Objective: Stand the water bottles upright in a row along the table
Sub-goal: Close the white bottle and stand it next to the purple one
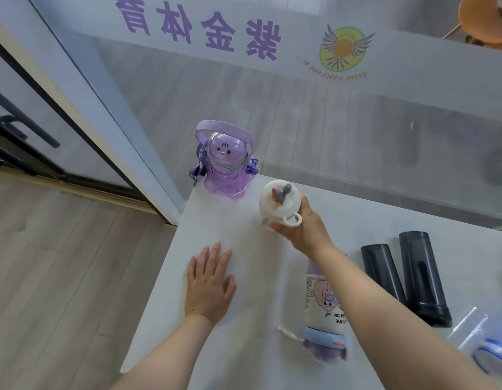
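Observation:
A purple bear-shaped bottle (225, 167) stands upright at the far left corner of the white table (238, 237). Just right of it, my right hand (303, 225) grips a white bottle (279, 202) with a loop handle, held upright; its base is hidden by the lid. My left hand (209, 282) lies flat on the table with fingers spread, holding nothing. A white-and-purple cartoon bottle (324, 308) lies on its side under my right forearm. Two dark grey bottles (383, 273) (421, 277) lie side by side to the right.
A glass wall with purple lettering runs along the table's far edge. The table's left edge drops to a wooden floor. A blue-rimmed clear item (493, 356) and a clear plastic piece (469, 325) sit at the near right.

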The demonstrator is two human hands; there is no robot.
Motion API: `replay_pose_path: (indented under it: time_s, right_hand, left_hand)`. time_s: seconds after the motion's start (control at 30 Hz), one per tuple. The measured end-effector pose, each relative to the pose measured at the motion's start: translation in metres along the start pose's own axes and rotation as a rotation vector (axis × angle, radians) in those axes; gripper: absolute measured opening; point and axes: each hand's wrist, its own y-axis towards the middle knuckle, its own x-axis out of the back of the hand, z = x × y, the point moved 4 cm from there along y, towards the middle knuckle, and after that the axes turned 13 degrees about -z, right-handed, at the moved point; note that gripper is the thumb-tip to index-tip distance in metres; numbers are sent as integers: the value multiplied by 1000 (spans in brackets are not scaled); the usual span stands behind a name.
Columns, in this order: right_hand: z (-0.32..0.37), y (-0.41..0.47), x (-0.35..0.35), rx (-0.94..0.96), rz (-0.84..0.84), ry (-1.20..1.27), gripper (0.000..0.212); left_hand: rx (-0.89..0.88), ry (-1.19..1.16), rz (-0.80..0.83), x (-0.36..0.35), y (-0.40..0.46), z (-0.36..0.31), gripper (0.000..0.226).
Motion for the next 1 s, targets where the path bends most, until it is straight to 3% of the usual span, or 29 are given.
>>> replay_pose_path:
  time_s: [0.23,0.5,0.7,0.8,1.0]
  right_hand:
    - [8,50,-1,8,-33,17,82]
    - [6,72,-3,-34,38,65,86]
    - [-6,57,5,-4,83,-151,91]
    - [-14,36,26,-21,35,-229,83]
    - [-38,-41,74,6,-97,-151,63]
  left_hand:
    - [0,10,6,0,1,-1,60]
    - [0,3,6,0,1,-1,59]
    - [-8,1,18,1,2,0,61]
    - [6,-14,26,3,1,1,65]
    - [85,-146,61,6,5,3,63]
